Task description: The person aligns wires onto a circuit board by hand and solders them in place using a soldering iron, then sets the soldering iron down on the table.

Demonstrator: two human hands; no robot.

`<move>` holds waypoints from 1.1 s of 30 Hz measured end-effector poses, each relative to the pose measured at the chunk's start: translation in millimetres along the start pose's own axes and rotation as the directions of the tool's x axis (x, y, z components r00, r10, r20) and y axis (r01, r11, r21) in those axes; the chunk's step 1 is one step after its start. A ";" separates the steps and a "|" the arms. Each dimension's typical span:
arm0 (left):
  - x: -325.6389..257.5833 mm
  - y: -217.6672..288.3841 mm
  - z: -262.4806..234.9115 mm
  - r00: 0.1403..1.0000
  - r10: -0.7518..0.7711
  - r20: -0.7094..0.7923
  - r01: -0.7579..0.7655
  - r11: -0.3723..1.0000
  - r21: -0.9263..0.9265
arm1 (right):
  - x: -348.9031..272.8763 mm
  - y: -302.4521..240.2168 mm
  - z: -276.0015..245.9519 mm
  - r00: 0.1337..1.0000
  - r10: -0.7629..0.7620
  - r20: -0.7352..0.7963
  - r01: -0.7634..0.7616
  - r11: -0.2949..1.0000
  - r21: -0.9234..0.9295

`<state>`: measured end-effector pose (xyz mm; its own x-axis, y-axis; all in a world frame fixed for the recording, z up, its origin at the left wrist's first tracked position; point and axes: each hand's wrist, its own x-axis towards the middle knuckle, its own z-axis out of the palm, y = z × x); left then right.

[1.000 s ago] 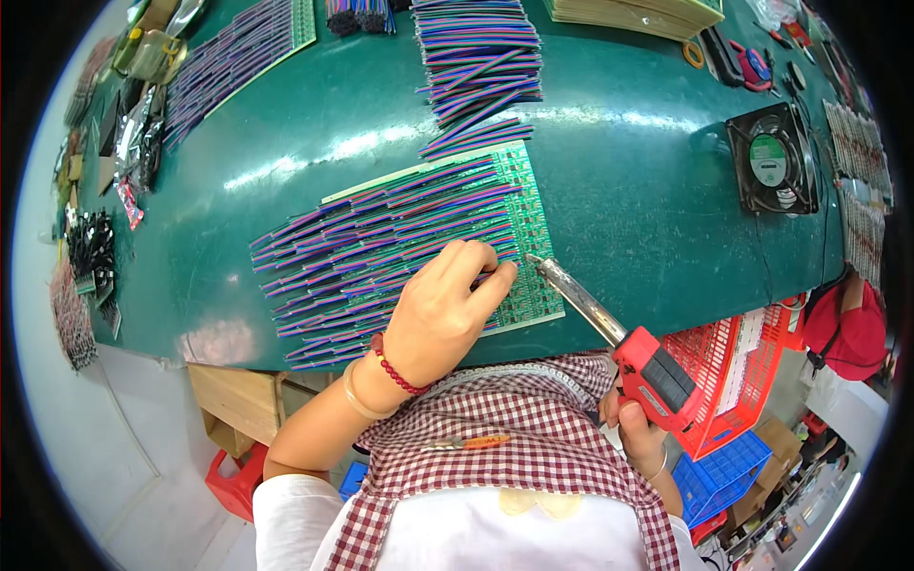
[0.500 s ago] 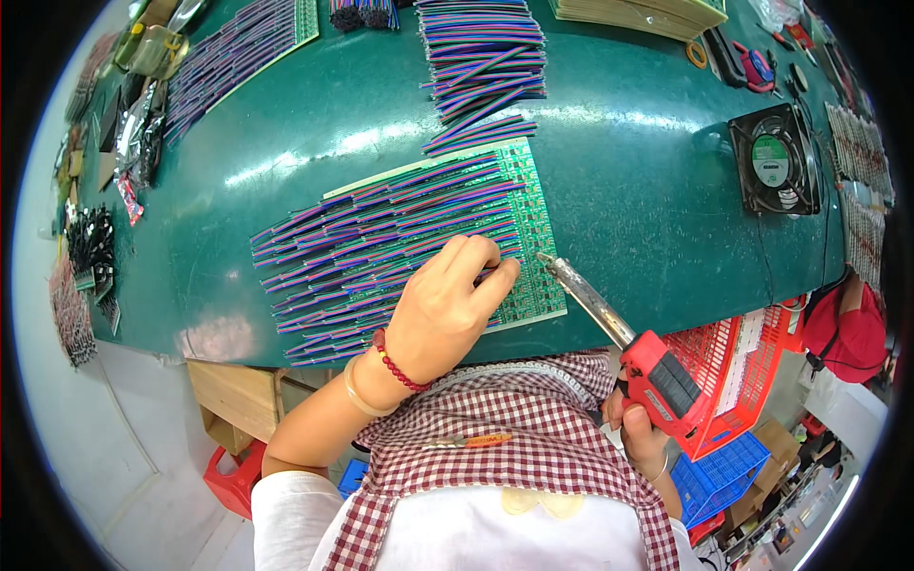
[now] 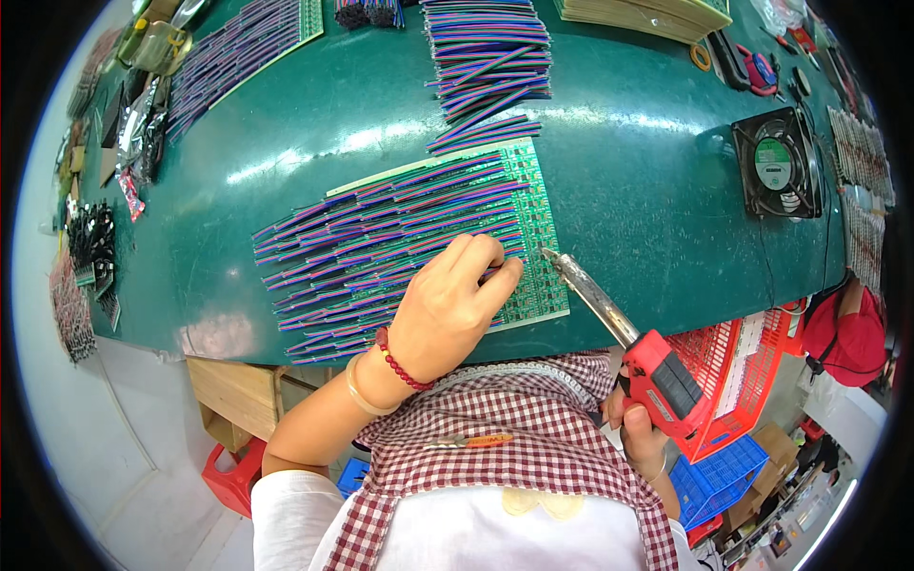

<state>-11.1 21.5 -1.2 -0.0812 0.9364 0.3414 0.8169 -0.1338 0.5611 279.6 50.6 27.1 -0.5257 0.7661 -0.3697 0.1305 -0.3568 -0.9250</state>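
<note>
A green circuit board panel [image 3: 535,219] lies on the table before me, with rows of multicoloured ribbon wires [image 3: 381,228] running leftward from it. My left hand [image 3: 449,297] rests over the wires, thumb and fingers pinched near the board's right part on a ribbon wire that the fingers mostly hide. At the lower right my right hand [image 3: 644,440] grips the red and black handle of a soldering iron [image 3: 662,381]. Its metal barrel slants up and left, the tip over the board just right of my left fingertips. Whether the tip touches the board, I cannot tell.
Behind the panel lies a stack of ribbon wires [image 3: 487,57]; another wired panel [image 3: 243,62] is at the far left. A black fan [image 3: 776,162] stands on the right. Stacked boards [image 3: 647,14] sit at the back. Red [image 3: 709,419] and blue [image 3: 719,481] baskets stand below the table edge.
Very little differs. The whole view has shifted slightly, and both hands keep the same hold, with the iron tip still beside the left fingertips.
</note>
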 end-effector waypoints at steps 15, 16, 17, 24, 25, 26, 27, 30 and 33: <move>3.5 -0.2 -2.7 1.000 -0.004 0.030 0.004 1.000 0.004 | -2.8 6.6 -3.1 0.999 0.042 0.019 -0.042 0.999 -0.012; 3.5 -0.2 -2.9 0.999 -0.007 0.032 0.007 1.000 0.002 | -2.7 6.7 -3.6 0.999 0.046 0.022 -0.046 0.999 -0.011; 3.6 -0.2 -3.2 0.999 -0.011 0.034 0.011 1.000 -0.001 | -2.6 7.1 -4.1 0.999 0.046 0.023 -0.046 0.999 -0.011; 3.9 -0.9 -2.8 1.000 -0.015 0.022 0.015 1.000 -0.017 | -6.0 17.1 -13.1 0.994 0.045 0.099 -0.031 0.989 -0.144; 4.0 -1.0 -2.7 1.000 -0.012 0.019 0.012 1.000 -0.020 | -5.6 15.9 -13.1 0.994 0.043 0.104 -0.027 0.989 -0.143; 3.9 -1.1 -2.8 1.000 -0.009 0.016 0.010 1.000 -0.021 | -5.2 11.9 -9.8 0.994 0.043 0.105 -0.027 0.989 -0.142; 3.8 -1.2 -3.0 1.000 -0.010 0.017 0.011 1.000 -0.019 | -4.9 5.8 -3.7 0.998 0.040 0.045 -0.038 0.998 -0.043; 3.6 -2.0 -2.8 1.000 -0.007 0.020 0.007 1.000 -0.025 | -5.9 4.4 -3.4 0.999 0.039 -0.006 -0.039 0.999 0.035; 3.2 -1.8 -2.2 1.000 -0.010 0.023 0.011 1.000 -0.021 | -5.5 6.8 -2.8 1.000 0.028 0.005 -0.028 1.000 0.006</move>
<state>-14.1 24.1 0.5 -0.0765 0.9448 0.3185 0.8037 -0.1306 0.5805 285.7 45.5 22.6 -0.5265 0.7529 -0.3950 0.1405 -0.3812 -0.9138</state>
